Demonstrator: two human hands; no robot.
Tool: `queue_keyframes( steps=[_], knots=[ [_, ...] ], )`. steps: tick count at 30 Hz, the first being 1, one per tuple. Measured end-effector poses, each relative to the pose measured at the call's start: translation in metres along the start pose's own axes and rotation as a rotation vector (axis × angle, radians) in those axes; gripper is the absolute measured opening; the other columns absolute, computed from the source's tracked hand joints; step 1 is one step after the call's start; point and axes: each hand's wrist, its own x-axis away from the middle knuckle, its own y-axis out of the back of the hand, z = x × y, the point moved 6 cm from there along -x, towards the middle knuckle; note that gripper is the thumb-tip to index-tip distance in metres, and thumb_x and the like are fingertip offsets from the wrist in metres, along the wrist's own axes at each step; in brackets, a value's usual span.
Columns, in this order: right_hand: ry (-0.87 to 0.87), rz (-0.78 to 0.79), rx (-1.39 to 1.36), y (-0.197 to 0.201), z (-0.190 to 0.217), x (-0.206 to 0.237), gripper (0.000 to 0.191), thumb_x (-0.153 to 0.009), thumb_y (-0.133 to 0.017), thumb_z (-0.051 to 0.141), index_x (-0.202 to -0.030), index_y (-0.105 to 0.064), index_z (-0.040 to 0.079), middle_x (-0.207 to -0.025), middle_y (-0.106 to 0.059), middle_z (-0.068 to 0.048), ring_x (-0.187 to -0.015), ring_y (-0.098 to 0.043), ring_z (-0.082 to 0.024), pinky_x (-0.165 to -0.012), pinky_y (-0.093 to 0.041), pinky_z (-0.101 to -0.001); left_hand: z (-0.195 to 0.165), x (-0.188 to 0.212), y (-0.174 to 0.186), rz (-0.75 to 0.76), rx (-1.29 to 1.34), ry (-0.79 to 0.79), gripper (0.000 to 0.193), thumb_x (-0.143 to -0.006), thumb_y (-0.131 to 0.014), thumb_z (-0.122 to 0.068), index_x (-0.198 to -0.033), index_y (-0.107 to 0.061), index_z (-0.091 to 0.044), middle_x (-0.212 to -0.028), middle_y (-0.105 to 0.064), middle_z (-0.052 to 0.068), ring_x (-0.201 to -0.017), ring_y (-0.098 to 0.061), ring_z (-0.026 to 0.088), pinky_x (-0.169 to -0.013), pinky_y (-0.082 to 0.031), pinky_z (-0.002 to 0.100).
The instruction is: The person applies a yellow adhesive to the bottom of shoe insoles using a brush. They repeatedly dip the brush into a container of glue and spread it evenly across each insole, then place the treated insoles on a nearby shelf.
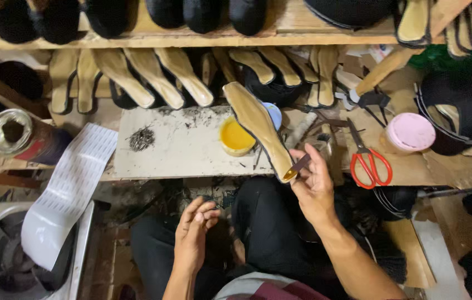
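R hand [315,186] pinching small brush [298,165], tan black-edged insole [258,128], L hand [194,233] loosely spread

We look down on a cluttered workshop — a wooden shelf [191,40] runs across the top, a scuffed white board [186,147] lies as a bench below it. At the left, a metal basin [2,261] sits on the dim, littered floor [119,250] — the light is warm.
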Motion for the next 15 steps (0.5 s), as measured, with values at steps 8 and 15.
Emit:
queue_keyframes(
  steps=[8, 15],
  knots=[
    [0.003, -0.05, 0.028, 0.019, 0.008, 0.004, 0.08, -0.087, -0.058, -0.019, -0.157, -0.029, 0.007, -0.146, -0.053, -0.019, -0.12, -0.063, -0.021, -0.094, -0.056, -0.0298, 0.034, 0.003, 0.009, 0.045, -0.148, -0.069, 0.025, -0.095, -0.076, -0.014, -0.097, -0.073, 0.01, -0.077, -0.068, 0.012, -0.071, -0.06, 0.021, -0.071, -0.051, 0.036],
    [-0.052, 0.253, -0.053, -0.053, 0.003, 0.063, 0.07, -0.093, -0.056, -0.014, -0.157, -0.034, 0.004, -0.147, -0.056, -0.017, -0.116, -0.064, -0.02, -0.096, -0.056, -0.0328, 0.016, 0.01, -0.057, 0.344, 0.085, -0.088, 0.033, -0.098, -0.057, -0.018, -0.124, -0.059, 0.002, -0.117, -0.065, 0.014, -0.111, -0.061, 0.024, -0.099, -0.046, 0.038]
  ],
)
